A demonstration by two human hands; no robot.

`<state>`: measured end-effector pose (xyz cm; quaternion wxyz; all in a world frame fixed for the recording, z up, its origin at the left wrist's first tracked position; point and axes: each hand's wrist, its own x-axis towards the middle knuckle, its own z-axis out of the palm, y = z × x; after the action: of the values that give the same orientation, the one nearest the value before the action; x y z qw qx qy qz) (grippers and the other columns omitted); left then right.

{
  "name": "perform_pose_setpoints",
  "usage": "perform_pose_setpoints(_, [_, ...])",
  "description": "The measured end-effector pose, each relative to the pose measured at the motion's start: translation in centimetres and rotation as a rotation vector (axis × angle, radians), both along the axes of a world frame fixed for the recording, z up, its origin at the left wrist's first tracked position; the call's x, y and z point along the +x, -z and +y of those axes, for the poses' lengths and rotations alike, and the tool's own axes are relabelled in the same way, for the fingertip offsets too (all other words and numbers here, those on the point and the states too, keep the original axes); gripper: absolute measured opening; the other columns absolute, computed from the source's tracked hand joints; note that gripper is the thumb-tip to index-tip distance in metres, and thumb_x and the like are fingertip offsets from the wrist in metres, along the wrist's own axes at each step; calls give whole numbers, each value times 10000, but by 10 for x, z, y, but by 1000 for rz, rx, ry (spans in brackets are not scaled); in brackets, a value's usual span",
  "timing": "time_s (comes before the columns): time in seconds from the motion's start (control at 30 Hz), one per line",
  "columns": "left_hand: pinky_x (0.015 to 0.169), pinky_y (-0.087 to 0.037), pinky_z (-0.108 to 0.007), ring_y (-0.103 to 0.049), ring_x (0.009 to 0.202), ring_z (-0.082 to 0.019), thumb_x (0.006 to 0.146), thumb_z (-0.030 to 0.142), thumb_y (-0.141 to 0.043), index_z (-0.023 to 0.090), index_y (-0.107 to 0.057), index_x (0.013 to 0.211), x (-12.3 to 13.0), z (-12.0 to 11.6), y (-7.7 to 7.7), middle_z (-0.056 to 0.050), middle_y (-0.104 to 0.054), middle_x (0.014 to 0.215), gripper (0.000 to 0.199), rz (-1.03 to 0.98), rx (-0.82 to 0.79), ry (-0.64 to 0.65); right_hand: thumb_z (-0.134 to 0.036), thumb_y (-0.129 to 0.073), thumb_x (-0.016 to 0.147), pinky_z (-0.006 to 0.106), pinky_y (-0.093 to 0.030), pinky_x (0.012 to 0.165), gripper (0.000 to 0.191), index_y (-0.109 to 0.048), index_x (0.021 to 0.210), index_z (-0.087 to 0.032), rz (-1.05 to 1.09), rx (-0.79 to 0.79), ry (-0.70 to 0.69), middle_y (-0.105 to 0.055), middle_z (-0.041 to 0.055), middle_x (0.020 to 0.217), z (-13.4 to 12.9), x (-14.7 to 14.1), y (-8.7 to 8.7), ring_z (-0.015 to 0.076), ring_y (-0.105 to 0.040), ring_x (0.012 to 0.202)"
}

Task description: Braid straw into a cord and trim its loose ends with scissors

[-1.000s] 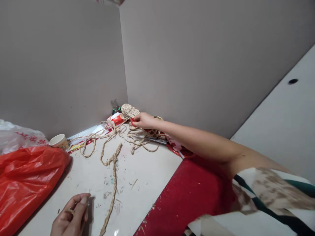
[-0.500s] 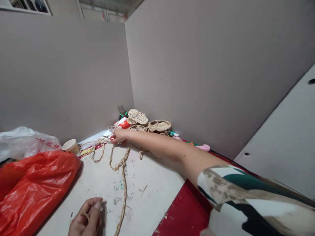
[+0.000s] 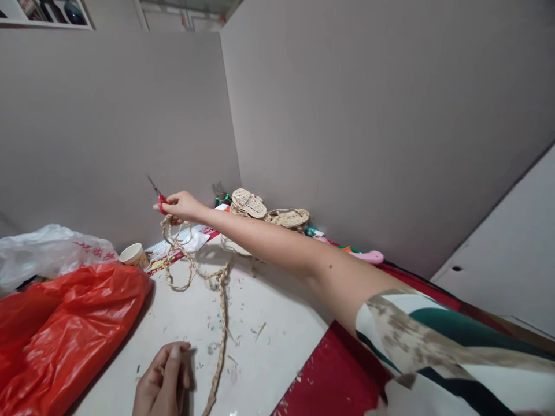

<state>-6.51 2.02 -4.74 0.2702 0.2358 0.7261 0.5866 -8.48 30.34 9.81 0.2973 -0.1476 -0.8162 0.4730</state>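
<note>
Red-handled scissors (image 3: 162, 202) are gripped in my right hand (image 3: 180, 207), held up above the far edge of the table with the blades pointing up and left. Loops of braided straw cord (image 3: 178, 288) hang below that hand, and the cord runs down the table towards the near edge. My left hand (image 3: 163, 378) is closed low on the table, left of the cord. A small bit of something straw-coloured shows between its fingers, too little to make out. Woven straw soles (image 3: 249, 203) lie in the far corner.
A red plastic bag (image 3: 82, 318) and a white plastic bag (image 3: 52, 251) lie at the left, beside a paper cup (image 3: 134, 255). Green-handled pliers (image 3: 222, 197) stand in the corner. A pink-handled item (image 3: 370, 257) lies along the right wall. Grey partitions (image 3: 117, 121) enclose the table.
My right hand has risen and moved left from the pile at the corner, now with the scissors in view. Some cord loops have lifted with it. My left hand stays closed.
</note>
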Motion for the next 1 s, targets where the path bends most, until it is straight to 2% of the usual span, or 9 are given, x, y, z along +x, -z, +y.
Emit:
perform_pose_setpoints(0.1, [397,-222,-217,-307,405,-84,659,688,-661,153,-676,792,4,-2,-6,12,-506,509,551,-12,0,-37,-457,-580,878,122,-444,491,318,-571,813,-145,49,-17,-47,-511,-53,589,-13,-14,0,28,-508,503])
perform_pose_setpoints(0.2, [384,-227,-225,-307,383,-92,633,720,-652,153,-661,818,8,-4,-11,10,-518,489,596,-62,11,-20,-403,-607,859,140,-475,541,246,-620,818,-161,-136,60,-34,-611,-24,682,-15,-12,9,46,-574,566])
perform_pose_setpoints(0.37, [384,-272,-221,-354,386,-107,739,702,-564,150,-642,875,9,-6,-12,27,-487,442,574,-68,75,-15,-191,-739,689,227,-473,594,176,-597,617,-115,-338,158,104,-665,96,753,-13,17,25,198,-660,774])
perform_pose_setpoints(0.5, [384,-267,-226,-342,372,-100,765,672,-557,145,-650,854,10,-4,-12,28,-490,440,542,-36,81,30,-396,-587,854,188,-466,593,245,-645,863,-159,-235,121,22,-684,57,947,-42,52,38,133,-661,788])
perform_pose_setpoints(0.63, [466,-370,-258,-459,455,-136,823,659,-484,149,-674,882,8,-4,-20,-6,-578,536,548,42,54,-13,-511,-618,810,179,-432,458,348,-628,856,-165,-56,-403,-259,-677,50,899,-97,91,68,89,-636,597])
perform_pose_setpoints(0.73, [704,-488,-310,-651,828,-230,857,632,-443,203,-694,1069,3,-6,-33,-77,-720,944,541,202,9,-145,-493,-743,694,160,-436,452,347,-647,802,-178,-128,-677,-395,-616,-7,711,-135,104,98,75,-597,576])
perform_pose_setpoints(0.8, [835,-486,-344,-620,1060,-275,855,590,-474,246,-675,1175,0,-6,-40,-82,-676,1189,511,362,-12,-197,-481,-783,641,148,-437,454,362,-664,806,-182,-145,-809,-458,-594,-23,684,-152,104,112,64,-577,578])
perform_pose_setpoints(0.9, [911,-479,-381,-562,1186,-309,848,527,-516,258,-655,1228,-2,-2,-45,-83,-637,1277,486,457,-6,-168,-423,-840,565,143,-461,485,385,-648,792,-179,-38,-979,-634,-565,-51,709,-163,100,117,45,-567,574])
perform_pose_setpoints(1.0, [1063,-364,-421,-429,1337,-295,912,492,-423,247,-621,1281,-8,5,-43,-88,-564,1385,485,532,-14,-26,-369,-872,518,181,-512,556,449,-608,821,-170,25,-1111,-785,-570,-57,736,-160,102,112,64,-604,612])
